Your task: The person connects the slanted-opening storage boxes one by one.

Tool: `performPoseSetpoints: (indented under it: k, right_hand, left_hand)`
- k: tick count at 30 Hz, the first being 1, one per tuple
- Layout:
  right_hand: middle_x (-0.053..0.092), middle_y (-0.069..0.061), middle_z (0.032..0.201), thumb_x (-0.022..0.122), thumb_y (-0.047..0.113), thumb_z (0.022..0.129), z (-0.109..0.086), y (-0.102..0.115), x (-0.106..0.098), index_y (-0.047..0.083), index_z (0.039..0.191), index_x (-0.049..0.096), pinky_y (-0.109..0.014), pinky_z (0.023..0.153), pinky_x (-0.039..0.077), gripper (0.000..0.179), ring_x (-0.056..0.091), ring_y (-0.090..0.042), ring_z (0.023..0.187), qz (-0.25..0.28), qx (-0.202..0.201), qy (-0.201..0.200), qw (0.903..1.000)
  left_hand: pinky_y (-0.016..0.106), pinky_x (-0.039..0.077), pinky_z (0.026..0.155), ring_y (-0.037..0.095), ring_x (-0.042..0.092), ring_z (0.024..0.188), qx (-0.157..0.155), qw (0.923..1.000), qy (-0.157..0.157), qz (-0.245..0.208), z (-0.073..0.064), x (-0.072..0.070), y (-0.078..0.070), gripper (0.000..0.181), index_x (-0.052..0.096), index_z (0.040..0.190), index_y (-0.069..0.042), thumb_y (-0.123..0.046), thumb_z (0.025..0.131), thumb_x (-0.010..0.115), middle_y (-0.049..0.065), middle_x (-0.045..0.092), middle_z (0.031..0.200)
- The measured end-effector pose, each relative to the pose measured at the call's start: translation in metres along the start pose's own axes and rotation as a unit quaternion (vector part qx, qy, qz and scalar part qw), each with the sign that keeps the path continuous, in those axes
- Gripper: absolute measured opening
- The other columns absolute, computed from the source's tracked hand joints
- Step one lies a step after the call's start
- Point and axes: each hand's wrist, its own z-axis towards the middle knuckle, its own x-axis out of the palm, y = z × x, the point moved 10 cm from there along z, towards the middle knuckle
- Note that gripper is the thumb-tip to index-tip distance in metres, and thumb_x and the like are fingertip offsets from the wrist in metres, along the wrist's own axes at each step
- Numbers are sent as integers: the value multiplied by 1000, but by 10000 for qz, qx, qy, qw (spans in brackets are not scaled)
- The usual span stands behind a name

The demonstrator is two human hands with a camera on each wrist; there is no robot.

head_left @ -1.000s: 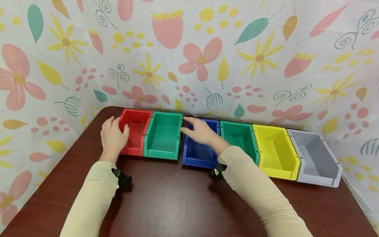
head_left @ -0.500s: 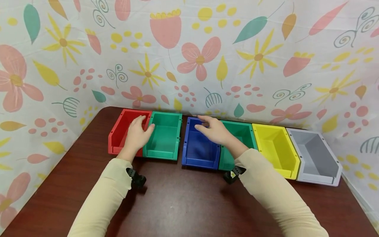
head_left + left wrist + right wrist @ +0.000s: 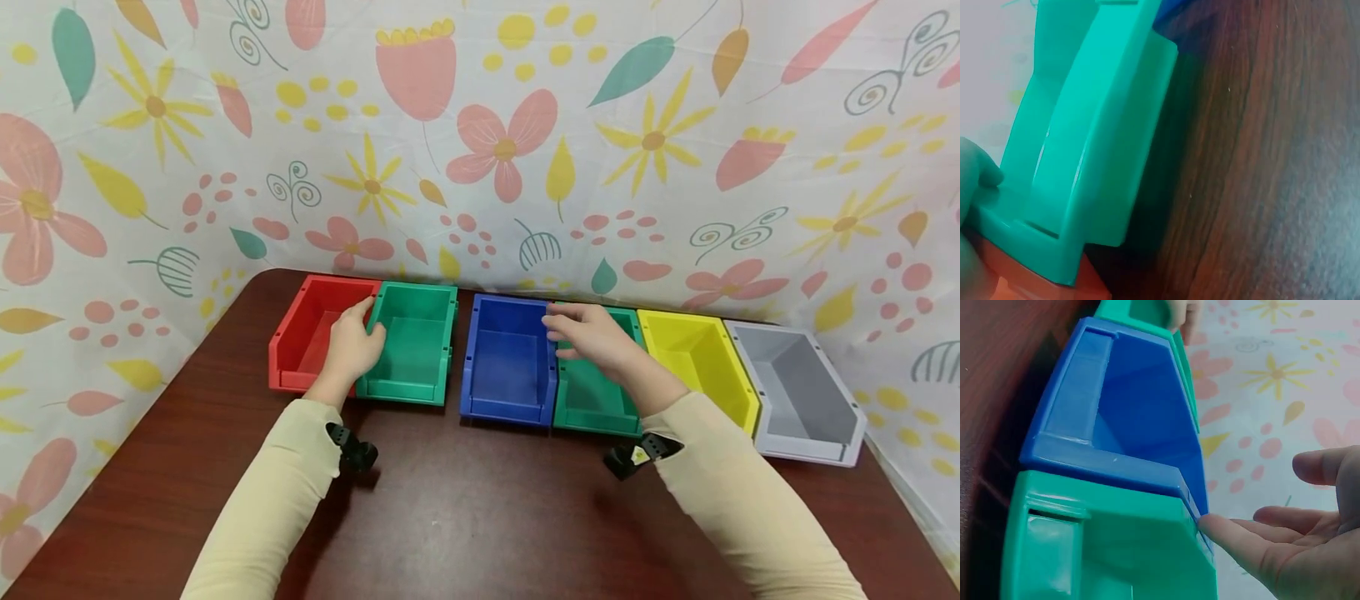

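"How is the left hand (image 3: pixel 351 346) held?"

"It is stretched forward over the line where the red bin (image 3: pixel 318 333) and the left green bin (image 3: pixel 412 346) meet. In the left wrist view, one tip is curved over the green rim, and another part of the hand is seen on the red side. Whether the walls are pinched between the fingers cannot be told."

"And the right hand (image 3: pixel 596 337)?"

"It is held over the joint of the blue bin (image 3: pixel 506 362) and the right green bin (image 3: pixel 592 396), with the fingers pointed leftward. They are loosely extended and spread apart; one fingertip is seen at the joined rims."

"Where are the bins placed?"

"They are lined up along the far side of the dark tabletop (image 3: pixel 465 517), with the yellow bin (image 3: pixel 705 358) and the grey bin (image 3: pixel 798 396) set at the right end. A narrow gap is left between the left green bin and the blue bin."
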Motion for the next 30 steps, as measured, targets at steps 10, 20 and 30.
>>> performPoseSetpoints:
  k: [10, 20, 30]
  right_hand:
    - [35, -26, 148, 47, 33, 98, -10, -4, -4, -2, 146, 30, -47, 100, 44, 62, 43, -38, 132, 567, 301, 1, 9979]
    - [36, -19, 149, 48, 30, 98, -2, -8, 7, -1, 145, 33, -42, 96, 47, 58, 45, -33, 132, 927, 407, -249, 9945]
    - [38, -20, 148, 53, 25, 95, 10, -8, 21, 0, 147, 30, -42, 97, 47, 62, 49, -32, 128, -499, 222, -508, 9972]
  left_hand:
    - [46, 48, 86, 33, 58, 93, -22, 9978, -526, -392, -3, -5, 11, 53, 39, 145, -11, -24, 94, 45, 13, 45, 144]
    - [31, 41, 60, 20, 41, 43, -68, 9950, -744, -655, -5, -9, 20, 51, 44, 143, -15, -22, 93, 47, 12, 57, 91]
    - [31, 41, 54, 22, 40, 41, -112, 9941, -782, -748, -3, -11, 24, 50, 46, 142, -17, -24, 92, 48, 9, 53, 65]
